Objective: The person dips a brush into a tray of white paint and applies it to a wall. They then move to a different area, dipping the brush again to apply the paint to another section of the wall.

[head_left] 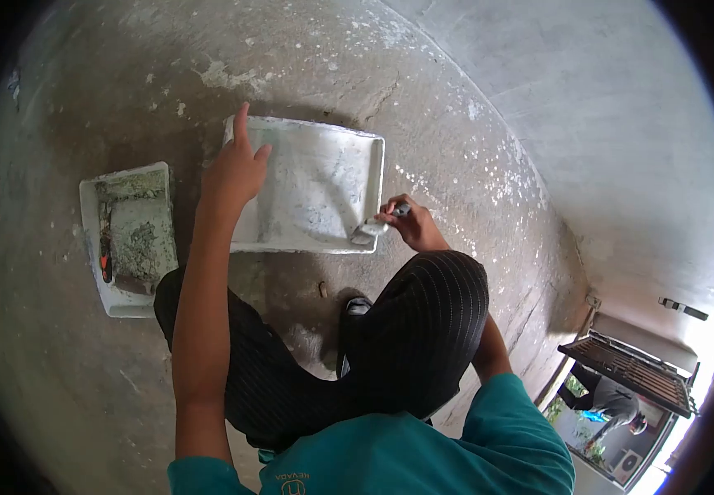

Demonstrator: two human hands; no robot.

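Note:
My left hand [235, 172] is over the left end of a white, paint-stained tray [307, 125]. Its index finger stretches past the tray's far edge and the thumb stands apart; the other fingers are hidden beneath the hand. In my right hand [413, 224] is a paintbrush [377, 225], gripped by its handle at the tray's near right corner. The pale, paint-covered bristles point left and down, right at the inner corner. A thin whitish film with darker smears coats the tray floor.
To the left lies a smaller white tray [86, 206] of greyish mix, holding an orange-and-black handled tool [106, 257]. Paint spots mark the concrete floor [307, 58]. My shoe [358, 307] is just below the large tray. A wall [604, 107] rises at right; a person [617, 403] shows through a window.

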